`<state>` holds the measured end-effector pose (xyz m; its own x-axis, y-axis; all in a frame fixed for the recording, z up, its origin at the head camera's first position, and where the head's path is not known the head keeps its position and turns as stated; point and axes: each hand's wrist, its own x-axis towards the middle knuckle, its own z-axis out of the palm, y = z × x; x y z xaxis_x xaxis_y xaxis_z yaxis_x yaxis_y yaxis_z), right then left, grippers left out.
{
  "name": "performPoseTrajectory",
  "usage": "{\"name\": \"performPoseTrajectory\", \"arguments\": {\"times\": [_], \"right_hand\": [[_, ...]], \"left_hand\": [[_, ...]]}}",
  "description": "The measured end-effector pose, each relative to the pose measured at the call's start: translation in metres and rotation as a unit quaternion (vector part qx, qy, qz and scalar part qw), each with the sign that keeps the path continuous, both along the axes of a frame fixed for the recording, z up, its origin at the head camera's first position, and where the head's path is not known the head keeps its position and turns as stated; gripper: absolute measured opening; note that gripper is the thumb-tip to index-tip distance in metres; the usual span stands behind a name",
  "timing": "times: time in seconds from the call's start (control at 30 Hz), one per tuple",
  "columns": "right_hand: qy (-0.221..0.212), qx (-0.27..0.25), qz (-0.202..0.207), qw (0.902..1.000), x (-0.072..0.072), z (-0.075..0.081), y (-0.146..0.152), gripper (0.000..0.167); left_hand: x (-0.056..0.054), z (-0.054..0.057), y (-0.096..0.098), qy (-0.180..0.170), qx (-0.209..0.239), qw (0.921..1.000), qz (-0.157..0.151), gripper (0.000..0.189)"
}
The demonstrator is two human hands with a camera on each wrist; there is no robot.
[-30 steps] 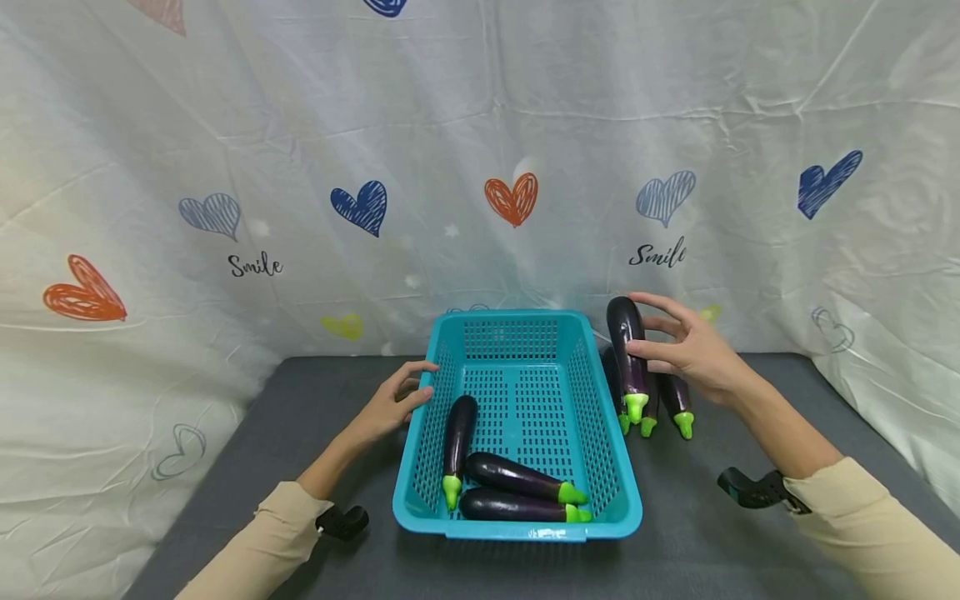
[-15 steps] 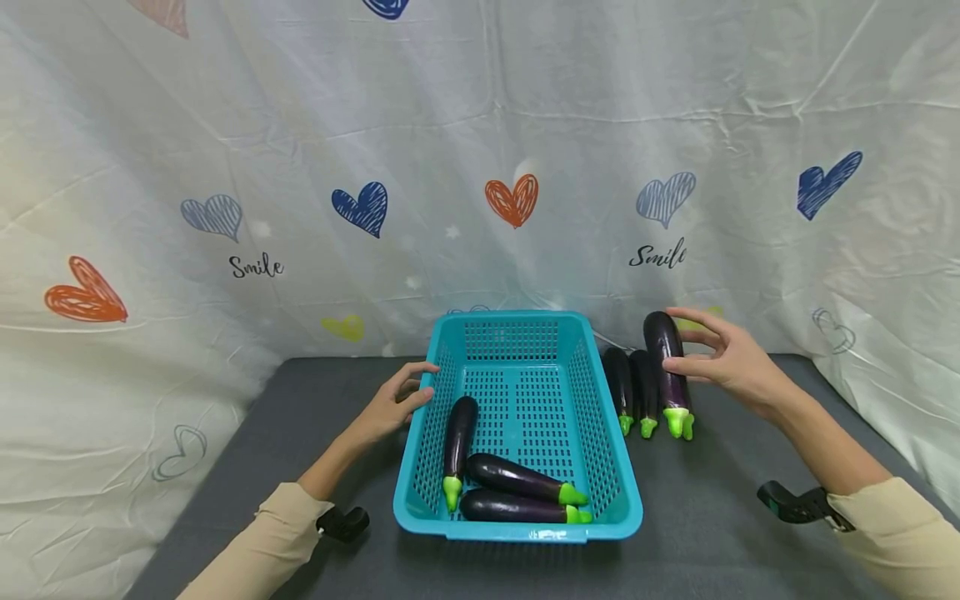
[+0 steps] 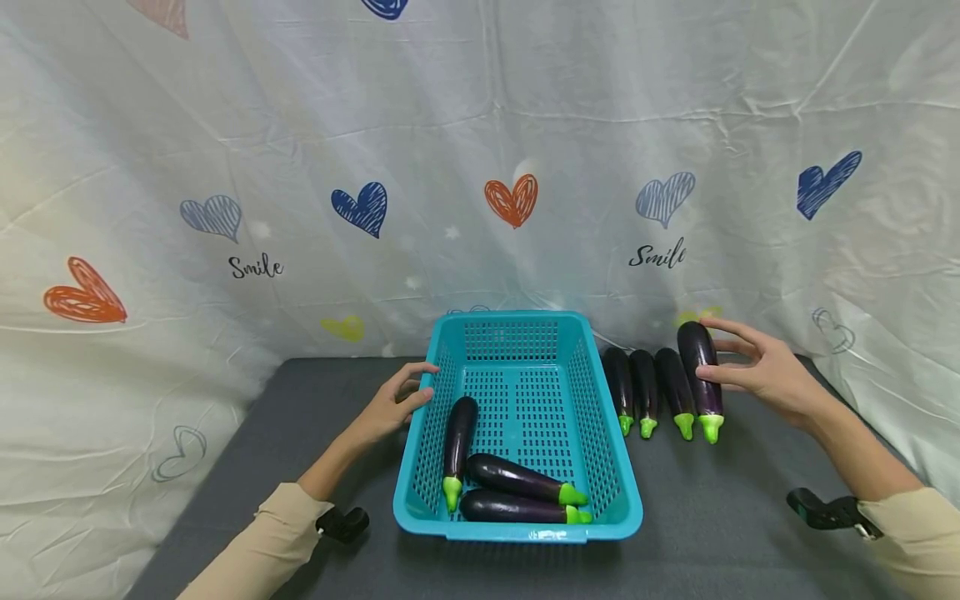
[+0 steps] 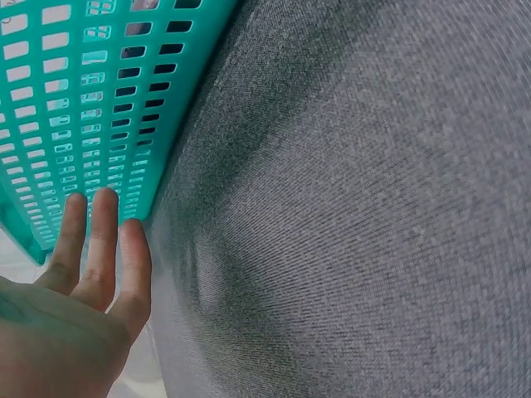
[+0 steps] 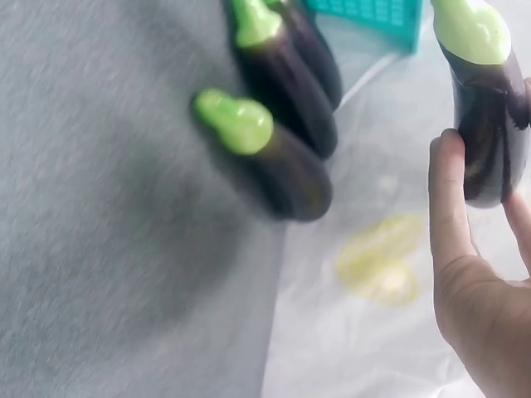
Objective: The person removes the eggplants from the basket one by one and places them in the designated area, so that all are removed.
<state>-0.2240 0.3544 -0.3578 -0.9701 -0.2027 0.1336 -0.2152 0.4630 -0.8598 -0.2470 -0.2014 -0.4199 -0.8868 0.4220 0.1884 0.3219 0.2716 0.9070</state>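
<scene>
My right hand (image 3: 772,375) pinches a dark purple eggplant (image 3: 696,358) between thumb and fingers, its green stem end facing me. In the right wrist view this eggplant (image 5: 489,124) is off the table. Just left of it on the table, three more eggplants (image 3: 673,383) lie side by side. My left hand (image 3: 393,400) rests at the left rim of a turquoise plastic basket (image 3: 517,528). Its straight fingers (image 4: 101,240) are beside the basket's slotted outer wall in the left wrist view. Inside the basket lie three eggplants, one lengthwise (image 3: 459,446) and two crosswise (image 3: 517,477).
A dark grey cloth-covered table (image 3: 720,533) bears everything. Close behind it hangs a white curtain (image 3: 450,125) printed with hearts and the word Smile. A thin white cord (image 3: 611,340) shows behind the basket's right back corner.
My right hand has carried its eggplant rightward and lower, from above the eggplants beside the basket to the right end of their row. The left hand and basket have stayed put.
</scene>
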Motion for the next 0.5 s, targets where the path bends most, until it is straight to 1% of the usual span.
{"name": "performPoseTrajectory", "arguments": {"times": [0.23,0.5], "right_hand": [[-0.005,0.008,-0.02,0.9998,-0.003,-0.01,0.016,0.074],[-0.007,0.027,-0.015,0.9995,-0.011,-0.024,0.033,0.077]], "left_hand": [[0.001,0.001,0.0,-0.003,0.0,1.0,0.002,0.042],[0.0,0.001,0.001,0.001,-0.001,1.0,0.0,0.042]]}}
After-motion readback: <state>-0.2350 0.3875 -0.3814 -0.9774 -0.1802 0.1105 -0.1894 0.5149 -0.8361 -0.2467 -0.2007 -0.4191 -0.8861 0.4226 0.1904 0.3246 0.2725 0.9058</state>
